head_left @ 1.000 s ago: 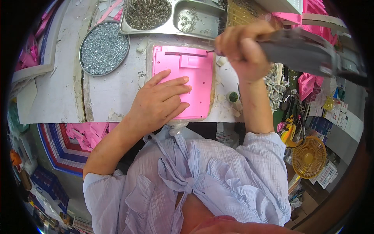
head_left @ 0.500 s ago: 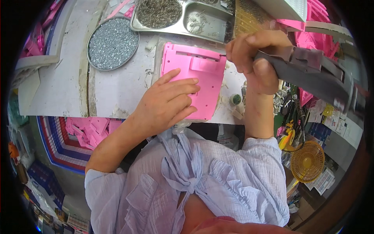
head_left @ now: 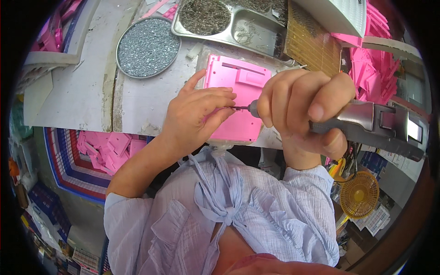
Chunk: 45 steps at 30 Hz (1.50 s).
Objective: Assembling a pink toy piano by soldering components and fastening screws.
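A pink plastic panel [head_left: 240, 130] with a long slot, a raised block and small holes lies on the worktable in front of me. My left hand [head_left: 188, 112] rests over its left side. Its thumb and forefinger come together at the tip of a driver bit; whatever they pinch there is too small to make out. My right hand [head_left: 305, 107] is wrapped round a grey-and-black electric screwdriver [head_left: 385, 126], held nearly level with its bit pointing left. The bit's tip meets the left fingertips above the middle of the panel.
A round tray of silvery screws [head_left: 149, 48] stands beyond the left hand. Behind the panel is a metal compartment tray [head_left: 224, 34] of small screws. More pink parts [head_left: 373, 75] are piled at right, others in a striped basket [head_left: 68, 172] at lower left. A yellow fan [head_left: 360, 195] stands at right.
The screwdriver's bit has moved from the panel's far right corner to its middle, nearer me. My left fingers, spread flat before, have drawn together at the tip.
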### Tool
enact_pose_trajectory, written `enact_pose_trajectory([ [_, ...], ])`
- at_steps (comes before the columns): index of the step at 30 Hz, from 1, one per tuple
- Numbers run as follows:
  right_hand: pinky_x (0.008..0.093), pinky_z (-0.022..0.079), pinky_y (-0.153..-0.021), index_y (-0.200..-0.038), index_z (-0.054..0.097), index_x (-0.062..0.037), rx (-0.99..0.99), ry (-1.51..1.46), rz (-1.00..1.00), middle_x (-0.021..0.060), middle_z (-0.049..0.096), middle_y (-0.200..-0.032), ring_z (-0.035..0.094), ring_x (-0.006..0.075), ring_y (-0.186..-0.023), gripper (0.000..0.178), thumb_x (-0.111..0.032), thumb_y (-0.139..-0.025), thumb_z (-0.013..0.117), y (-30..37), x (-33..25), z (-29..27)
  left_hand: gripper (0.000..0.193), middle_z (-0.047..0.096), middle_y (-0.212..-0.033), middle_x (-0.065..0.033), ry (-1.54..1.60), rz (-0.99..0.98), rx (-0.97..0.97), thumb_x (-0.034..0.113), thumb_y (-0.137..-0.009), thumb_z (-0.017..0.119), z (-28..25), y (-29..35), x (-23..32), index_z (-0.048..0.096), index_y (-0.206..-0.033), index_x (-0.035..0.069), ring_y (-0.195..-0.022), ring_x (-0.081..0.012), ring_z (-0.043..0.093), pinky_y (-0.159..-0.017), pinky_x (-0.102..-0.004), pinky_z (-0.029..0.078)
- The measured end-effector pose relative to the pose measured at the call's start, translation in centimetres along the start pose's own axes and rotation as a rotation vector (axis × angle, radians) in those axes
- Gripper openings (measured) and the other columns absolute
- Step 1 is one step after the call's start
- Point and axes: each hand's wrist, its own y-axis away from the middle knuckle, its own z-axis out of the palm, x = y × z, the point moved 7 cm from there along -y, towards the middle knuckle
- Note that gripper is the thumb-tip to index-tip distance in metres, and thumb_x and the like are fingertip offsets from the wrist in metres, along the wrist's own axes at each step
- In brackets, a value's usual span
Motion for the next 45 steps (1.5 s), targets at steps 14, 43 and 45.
enact_pose_trajectory([
  [14,0.0301,0.045,-0.051,-0.108,0.054,-0.0094,0.037,0.010,0.036,-0.0013,0.052,-0.063,0.049,0.0122,-0.053,0.031,-0.036,-0.099,0.067,-1.9,2.0,1.2,0.021,0.072,-0.089,-0.0034,-0.257,0.099,0.016,0.015,-0.079,0.082,-2.4,-0.6,0.1,0.067,-0.091,0.008,-0.084,-0.0237,0.070,-0.115,-0.0507,0.037],
  [43,0.0300,0.038,-0.049,-0.087,0.051,-0.0060,0.176,0.088,0.030,0.0059,0.053,-0.061,0.046,0.0123,-0.052,0.019,-0.010,-0.093,0.068,-2.6,7.2,-1.9,0.017,0.061,-0.077,0.0007,-0.567,-0.067,0.078,0.023,-0.087,0.076,-7.8,-1.2,-5.6,0.064,-0.080,0.012,-0.083,-0.0223,0.058,-0.088,-0.0435,0.035],
  [45,0.0292,0.039,-0.050,-0.087,0.052,-0.0054,0.213,0.222,0.070,0.0057,0.054,-0.063,0.047,0.0122,-0.053,0.018,-0.009,-0.091,0.070,-1.6,8.3,-2.1,0.015,0.062,-0.078,0.0018,-0.536,-0.039,0.082,0.023,-0.086,0.076,-7.0,-1.0,-5.0,0.065,-0.082,0.013,-0.083,-0.0213,0.059,-0.089,-0.0433,0.035],
])
